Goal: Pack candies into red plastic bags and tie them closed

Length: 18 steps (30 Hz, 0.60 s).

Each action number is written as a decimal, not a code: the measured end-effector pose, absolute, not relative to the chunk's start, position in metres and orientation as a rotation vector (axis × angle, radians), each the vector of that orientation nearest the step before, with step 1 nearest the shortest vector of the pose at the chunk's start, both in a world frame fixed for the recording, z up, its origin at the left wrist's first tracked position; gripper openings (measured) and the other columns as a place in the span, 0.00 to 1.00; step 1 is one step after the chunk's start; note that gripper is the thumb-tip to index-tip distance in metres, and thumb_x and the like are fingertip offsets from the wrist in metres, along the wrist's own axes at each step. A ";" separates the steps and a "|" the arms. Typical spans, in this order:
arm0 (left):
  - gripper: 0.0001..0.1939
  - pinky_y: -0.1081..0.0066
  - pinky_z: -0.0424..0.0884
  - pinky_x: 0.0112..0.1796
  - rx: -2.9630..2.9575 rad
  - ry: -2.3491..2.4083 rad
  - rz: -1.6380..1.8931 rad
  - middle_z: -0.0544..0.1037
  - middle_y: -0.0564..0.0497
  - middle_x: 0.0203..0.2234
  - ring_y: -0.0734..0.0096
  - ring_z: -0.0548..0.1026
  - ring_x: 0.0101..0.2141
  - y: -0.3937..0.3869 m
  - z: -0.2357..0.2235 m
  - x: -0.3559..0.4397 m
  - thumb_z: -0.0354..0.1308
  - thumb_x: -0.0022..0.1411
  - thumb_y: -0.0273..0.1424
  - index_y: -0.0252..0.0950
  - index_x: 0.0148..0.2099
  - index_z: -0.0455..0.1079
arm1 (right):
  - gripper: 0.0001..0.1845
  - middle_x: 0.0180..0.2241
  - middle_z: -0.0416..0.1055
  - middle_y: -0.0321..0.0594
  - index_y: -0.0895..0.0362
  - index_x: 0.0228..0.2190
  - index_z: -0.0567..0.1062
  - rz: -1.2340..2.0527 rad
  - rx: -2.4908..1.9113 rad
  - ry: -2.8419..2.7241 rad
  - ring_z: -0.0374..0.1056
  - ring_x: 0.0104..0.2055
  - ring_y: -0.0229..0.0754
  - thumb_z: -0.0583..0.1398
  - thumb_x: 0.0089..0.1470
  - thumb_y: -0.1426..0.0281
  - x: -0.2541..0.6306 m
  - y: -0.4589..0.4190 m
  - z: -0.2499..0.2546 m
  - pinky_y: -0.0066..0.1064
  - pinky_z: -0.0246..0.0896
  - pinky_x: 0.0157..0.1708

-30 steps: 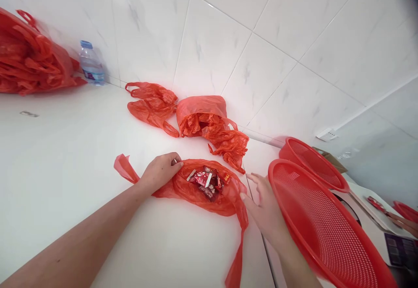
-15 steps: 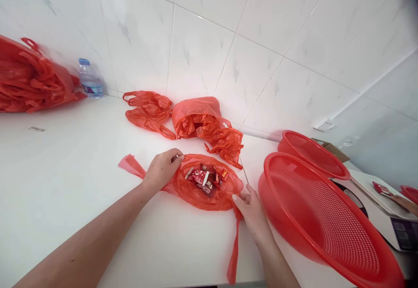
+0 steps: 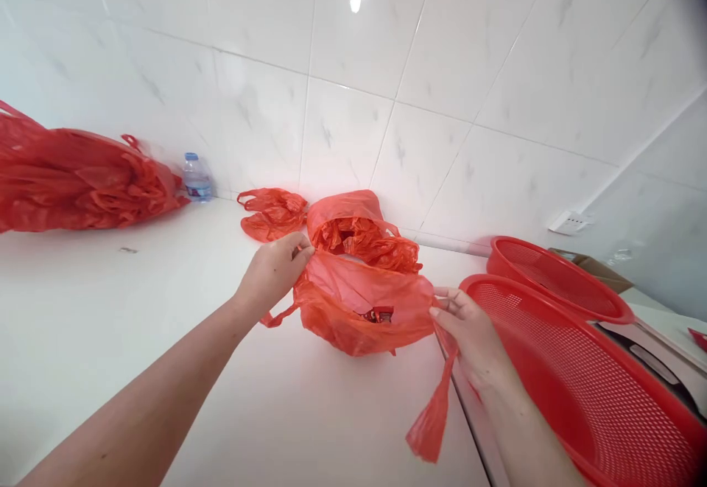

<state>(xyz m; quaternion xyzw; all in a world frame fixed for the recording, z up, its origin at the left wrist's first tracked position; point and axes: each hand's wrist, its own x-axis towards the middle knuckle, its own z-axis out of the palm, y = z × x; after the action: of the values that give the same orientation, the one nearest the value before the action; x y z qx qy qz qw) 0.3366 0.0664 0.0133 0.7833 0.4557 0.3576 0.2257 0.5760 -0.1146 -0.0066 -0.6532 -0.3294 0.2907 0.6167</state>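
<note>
A thin red plastic bag (image 3: 342,325) is stretched wide between my two hands above the white table. My left hand (image 3: 276,270) pinches its rim at the left, fingers closed. On the opposite side my right hand (image 3: 464,328) grips the rim between thumb and fingers. Down inside the bag, small red wrapped snacks (image 3: 381,314) show in part; the front wall hides the others. One handle loop hangs by my left hand, and another handle dangles below my right hand.
Other red plastic bags (image 3: 273,214) lie along the tiled wall, with a large bundle of bags (image 3: 93,181) at the left. A water bottle (image 3: 197,177) stands beside that bundle. Red mesh baskets (image 3: 602,384) and part of a scale (image 3: 652,362) occupy the right side.
Both hands have raised the bag and pulled its mouth wider, the right hand moving further right. Its snacks, plainly visible before, are now mostly hidden. The view has shifted upward and left.
</note>
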 end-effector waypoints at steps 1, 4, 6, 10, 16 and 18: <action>0.12 0.73 0.59 0.22 2.094 1.203 1.006 0.69 0.56 0.18 0.72 0.67 0.21 0.066 0.019 0.335 0.49 0.59 0.40 0.39 0.30 0.67 | 0.23 0.34 0.75 0.39 0.53 0.39 0.70 0.672 -1.475 -0.748 0.72 0.35 0.43 0.67 0.38 0.64 0.577 -0.111 0.001 0.32 0.67 0.35; 0.12 0.72 0.66 0.25 1.864 1.011 1.046 0.73 0.54 0.23 0.71 0.72 0.24 0.066 0.035 0.325 0.54 0.56 0.41 0.37 0.35 0.68 | 0.26 0.38 0.76 0.41 0.52 0.42 0.68 0.662 -1.394 -0.725 0.73 0.34 0.43 0.67 0.40 0.60 0.580 -0.103 0.021 0.32 0.68 0.33; 0.16 0.69 0.71 0.30 1.735 0.927 1.071 0.77 0.50 0.30 0.66 0.76 0.31 0.070 0.040 0.311 0.56 0.55 0.42 0.36 0.42 0.67 | 0.27 0.42 0.75 0.43 0.51 0.45 0.67 0.662 -1.365 -0.723 0.72 0.31 0.42 0.65 0.44 0.56 0.583 -0.104 0.025 0.33 0.68 0.30; 0.20 0.62 0.74 0.39 1.635 1.033 1.098 0.77 0.46 0.43 0.60 0.76 0.41 0.094 0.014 0.257 0.56 0.54 0.42 0.40 0.48 0.66 | 0.29 0.43 0.74 0.45 0.50 0.47 0.67 0.702 -1.358 -0.699 0.72 0.32 0.45 0.62 0.46 0.51 0.589 -0.114 -0.015 0.35 0.67 0.27; 0.12 0.53 0.65 0.52 2.020 1.423 0.635 0.79 0.48 0.40 0.49 0.73 0.47 0.119 -0.079 0.187 0.58 0.43 0.32 0.42 0.35 0.75 | 0.40 0.46 0.69 0.52 0.52 0.43 0.71 0.614 -1.447 -0.764 0.68 0.47 0.61 0.69 0.25 0.51 0.581 -0.098 -0.121 0.50 0.66 0.40; 0.20 0.55 0.61 0.55 2.080 1.317 0.627 0.75 0.49 0.50 0.49 0.69 0.53 0.108 -0.095 0.194 0.60 0.44 0.36 0.45 0.43 0.75 | 0.43 0.49 0.68 0.51 0.52 0.45 0.71 0.561 -1.436 -0.855 0.63 0.54 0.62 0.69 0.22 0.52 0.573 -0.083 -0.120 0.53 0.60 0.48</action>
<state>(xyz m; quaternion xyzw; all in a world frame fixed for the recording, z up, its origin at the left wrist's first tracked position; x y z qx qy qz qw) 0.1942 0.1080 -0.0953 0.7821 0.4951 0.2356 0.2961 0.5730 -0.0831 -0.1202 -0.6284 -0.3742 0.2457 0.6362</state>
